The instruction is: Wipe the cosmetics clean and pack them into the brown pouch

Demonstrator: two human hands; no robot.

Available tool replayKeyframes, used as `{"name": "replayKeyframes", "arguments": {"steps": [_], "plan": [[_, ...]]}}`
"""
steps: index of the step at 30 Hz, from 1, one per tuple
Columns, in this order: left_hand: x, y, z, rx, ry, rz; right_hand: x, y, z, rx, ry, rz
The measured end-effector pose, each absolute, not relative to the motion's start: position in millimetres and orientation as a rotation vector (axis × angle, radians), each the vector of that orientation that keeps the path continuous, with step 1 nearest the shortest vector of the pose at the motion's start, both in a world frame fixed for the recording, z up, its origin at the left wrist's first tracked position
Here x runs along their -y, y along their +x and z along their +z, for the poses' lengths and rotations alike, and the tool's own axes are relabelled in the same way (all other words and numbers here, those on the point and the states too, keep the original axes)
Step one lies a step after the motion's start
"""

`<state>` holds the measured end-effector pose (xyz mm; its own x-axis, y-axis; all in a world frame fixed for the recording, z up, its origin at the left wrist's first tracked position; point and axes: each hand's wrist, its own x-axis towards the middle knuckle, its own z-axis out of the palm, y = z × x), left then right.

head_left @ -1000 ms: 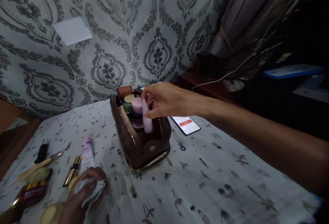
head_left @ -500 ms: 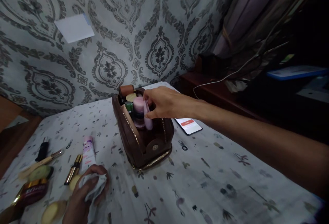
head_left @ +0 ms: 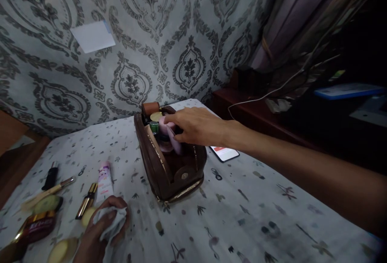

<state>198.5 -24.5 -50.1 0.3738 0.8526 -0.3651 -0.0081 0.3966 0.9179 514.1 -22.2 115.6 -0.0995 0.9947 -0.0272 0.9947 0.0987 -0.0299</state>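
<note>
The bare right forearm (head_left: 290, 164) enters from about four o'clock and runs toward ten, wrist nearly straight, to the right hand (head_left: 196, 126) near the view's centre, its fingers toward nine, pinched against the thumb. The left hand (head_left: 102, 224) lies between seven and eight o'clock, fingers curled, thumb pointing toward two.

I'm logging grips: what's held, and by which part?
The right hand holds a pink tube near its upper end; the left hand, a white cloth or tissue by its bunched middle.
</note>
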Motion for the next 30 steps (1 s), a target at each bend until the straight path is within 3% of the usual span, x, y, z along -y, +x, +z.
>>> {"name": "replayKeyframes", "arguments": {"steps": [8,21,30], "plan": [[36,211,-37,-1.061,0.958,0.803,26,507,117,-2.337,2.051,0.015],[26,193,-53,-1.028,1.036,0.690,26,509,116,-2.453,1.977,0.072],[26,192,-54,-1.036,1.035,0.689,23,513,118,-2.477,1.881,-0.074]]}}
